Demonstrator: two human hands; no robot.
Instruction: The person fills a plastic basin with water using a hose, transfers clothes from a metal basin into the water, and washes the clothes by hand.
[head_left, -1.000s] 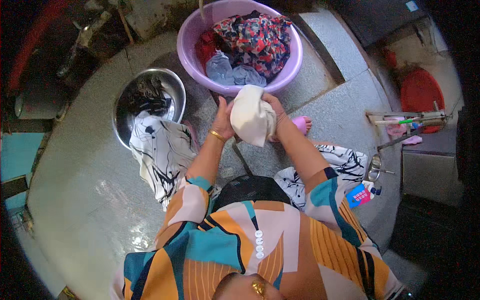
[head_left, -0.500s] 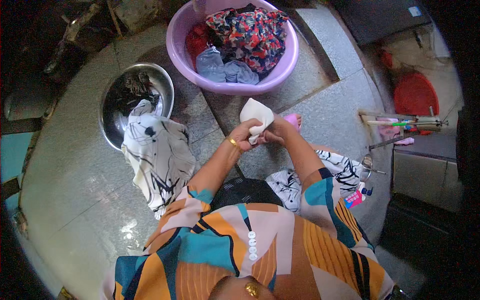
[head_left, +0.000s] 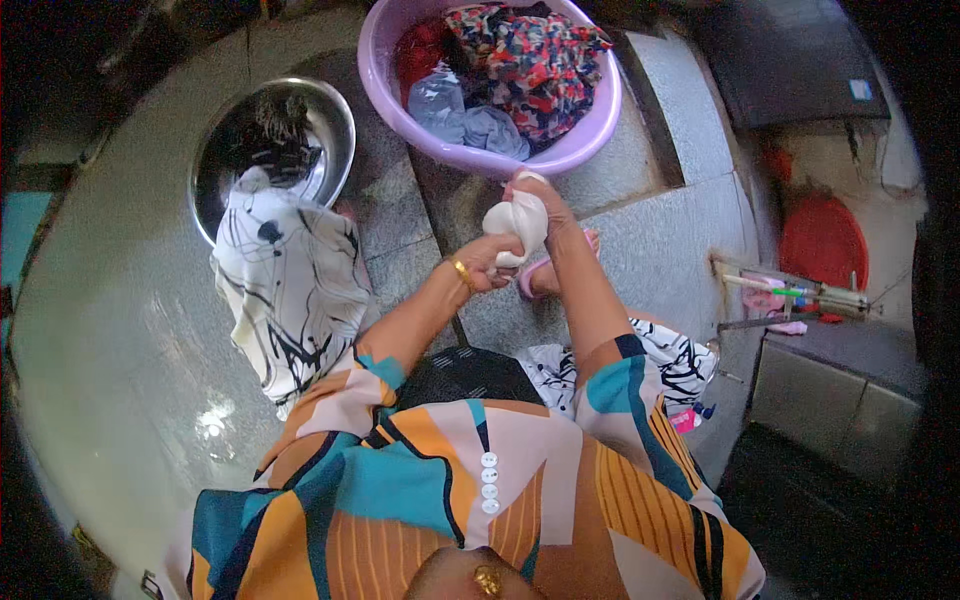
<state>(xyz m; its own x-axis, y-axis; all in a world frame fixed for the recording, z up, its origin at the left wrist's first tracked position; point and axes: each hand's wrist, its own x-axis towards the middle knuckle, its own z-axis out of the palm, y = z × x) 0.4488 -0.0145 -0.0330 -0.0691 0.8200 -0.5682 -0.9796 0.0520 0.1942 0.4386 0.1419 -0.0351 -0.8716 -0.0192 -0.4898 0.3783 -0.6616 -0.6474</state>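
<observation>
One white cloth (head_left: 520, 225) is bunched and twisted just on my side of the purple basin (head_left: 570, 155). My left hand (head_left: 490, 262) grips its near end; my right hand (head_left: 543, 196) clasps the end closer to the basin. Twisting it well, I judge, needs both grips firm, turning opposite ways. Left of the basin sits a steel bowl (head_left: 215, 150).

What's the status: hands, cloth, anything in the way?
Left hand and right hand gripping white cloth. Cloth bunched between them. Purple basin just beyond right hand; contact unclear.
</observation>
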